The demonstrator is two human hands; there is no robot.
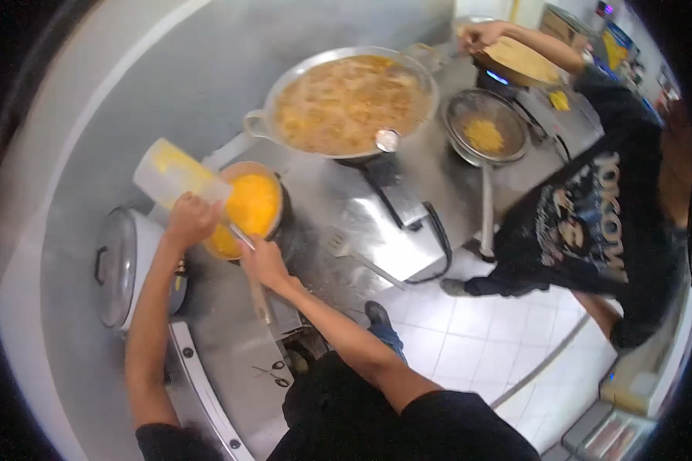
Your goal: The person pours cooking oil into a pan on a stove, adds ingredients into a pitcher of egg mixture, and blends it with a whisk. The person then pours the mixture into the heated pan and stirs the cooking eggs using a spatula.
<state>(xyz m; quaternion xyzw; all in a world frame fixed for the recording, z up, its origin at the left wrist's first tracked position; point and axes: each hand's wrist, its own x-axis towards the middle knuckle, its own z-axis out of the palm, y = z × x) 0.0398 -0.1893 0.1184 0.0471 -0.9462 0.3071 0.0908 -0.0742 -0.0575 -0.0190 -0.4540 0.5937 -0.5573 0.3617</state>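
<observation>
My left hand (194, 220) is closed on a translucent plastic container (175, 175) with yellow residue inside, tilted over a pan (278, 192) of bright yellow-orange liquid (254, 203). Just to the right, my right hand (264, 263) grips the handle of a thin metal utensil (241, 235), whose far end reaches toward the container's mouth and the pan; its tip is hard to make out. The pan's handle (260, 301) points down toward me, below my right hand.
A large two-handled pan (255, 123) of bubbling food stands behind. A strainer (487, 165), a spatula (365, 263), scissors (272, 374) and a lidded pot (118, 265) lie around. At right, a person in a black shirt (600, 207) reaches over another pan (523, 61).
</observation>
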